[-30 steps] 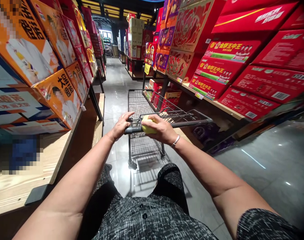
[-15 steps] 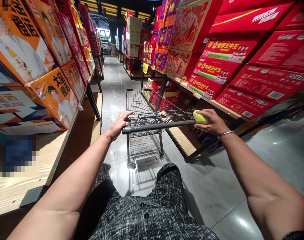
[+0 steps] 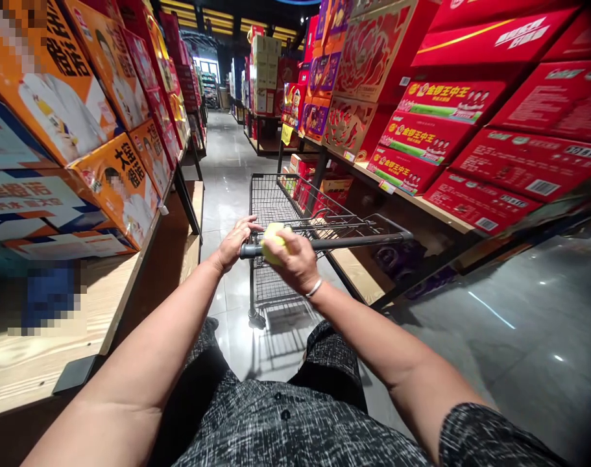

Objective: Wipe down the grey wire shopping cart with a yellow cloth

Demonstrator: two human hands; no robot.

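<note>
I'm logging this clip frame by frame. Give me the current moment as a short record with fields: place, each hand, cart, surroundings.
place: shop aisle, grey tiled floor
left hand: on the left end of the cart handle
right hand: holds a yellow-green sponge against the handle, close beside the left hand
cart: black wire basket, nothing visible inside
surroundings: red boxes on right shelves, orange boxes on left
</note>
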